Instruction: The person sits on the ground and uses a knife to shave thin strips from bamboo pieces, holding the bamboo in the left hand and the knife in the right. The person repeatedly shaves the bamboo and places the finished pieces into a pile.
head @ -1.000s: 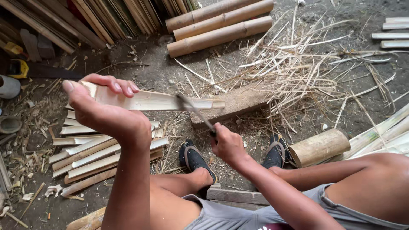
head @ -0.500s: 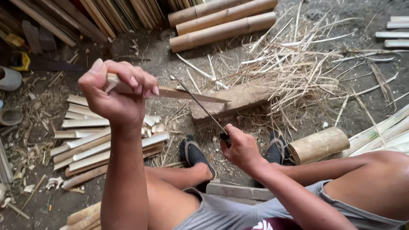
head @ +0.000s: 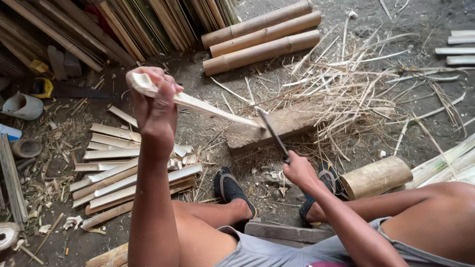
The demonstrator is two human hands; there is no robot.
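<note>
Two bare hands work one bamboo slat [head: 208, 105] — the left hand [head: 154, 101] is clenched around its upper end, its far tip resting on a wooden block [head: 292, 126]. The right hand [head: 298, 170] is closed on a knife [head: 273, 133], blade touching the tip — split slats [head: 128, 173] lie nearby.

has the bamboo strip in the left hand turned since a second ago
Yes. The bamboo strip showed its broad face before; now it is edge-on, its tip on the wooden block, left hand gripping higher, knife beside the tip.
</note>
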